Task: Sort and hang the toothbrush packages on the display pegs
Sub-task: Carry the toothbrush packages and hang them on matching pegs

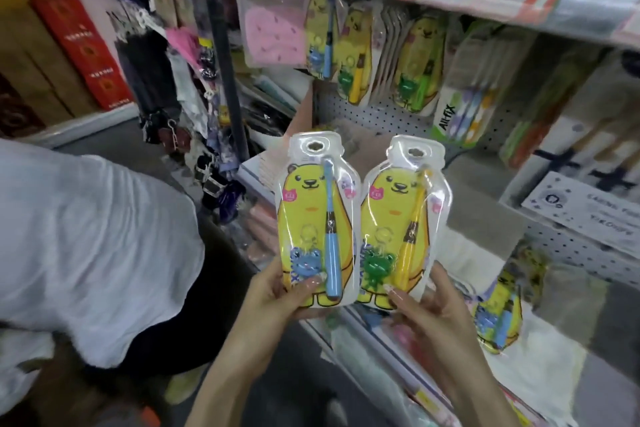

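Yellow packs (313, 218) partly hide under left hand (277, 298), right hand (433, 315).

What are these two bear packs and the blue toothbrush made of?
The blue-brush pack and yellow-brush pack look like clear glossy plastic over printed card, judging by the white glints. The blue toothbrush seems to be smooth hard plastic.

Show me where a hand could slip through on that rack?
Bare pegboard shows under the hanging yellow packs, left of the All-Fix pack. Higher up, the packs crowd together. Left hand grips the blue-brush pack, right hand the yellow-brush pack.
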Demonstrator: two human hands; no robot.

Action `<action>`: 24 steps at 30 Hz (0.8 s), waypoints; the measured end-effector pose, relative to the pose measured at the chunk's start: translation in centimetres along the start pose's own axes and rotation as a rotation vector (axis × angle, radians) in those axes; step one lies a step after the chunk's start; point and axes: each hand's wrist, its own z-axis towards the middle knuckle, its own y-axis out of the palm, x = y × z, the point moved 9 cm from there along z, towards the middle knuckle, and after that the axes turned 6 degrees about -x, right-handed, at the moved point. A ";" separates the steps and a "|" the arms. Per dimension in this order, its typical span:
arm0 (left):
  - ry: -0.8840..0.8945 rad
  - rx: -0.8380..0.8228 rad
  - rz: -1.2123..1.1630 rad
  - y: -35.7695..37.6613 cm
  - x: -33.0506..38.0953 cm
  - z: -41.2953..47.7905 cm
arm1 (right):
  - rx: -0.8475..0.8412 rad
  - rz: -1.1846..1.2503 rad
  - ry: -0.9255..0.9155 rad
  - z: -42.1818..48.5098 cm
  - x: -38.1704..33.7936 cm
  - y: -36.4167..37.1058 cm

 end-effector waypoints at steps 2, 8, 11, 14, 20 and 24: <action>0.029 -0.008 0.013 -0.8 1.5 1.9 | -0.015 0.001 -0.025 2.3 -1.0 0.9; 0.112 0.032 -0.024 -4.5 4.8 7.5 | -0.067 -0.057 -0.101 9.3 -3.4 3.3; 0.122 0.029 -0.055 -6.6 5.7 9.6 | -0.062 -0.059 -0.105 12.2 -3.9 4.6; 0.128 -0.035 -0.088 -7.8 7.0 11.8 | -0.020 -0.097 -0.123 14.3 -4.6 5.9; 0.187 -0.088 -0.118 -10.0 11.0 18.2 | 0.034 -0.151 -0.234 18.5 -6.8 7.6; 0.276 -0.161 -0.054 -10.1 13.8 22.2 | 0.103 -0.171 -0.352 20.4 -9.0 8.7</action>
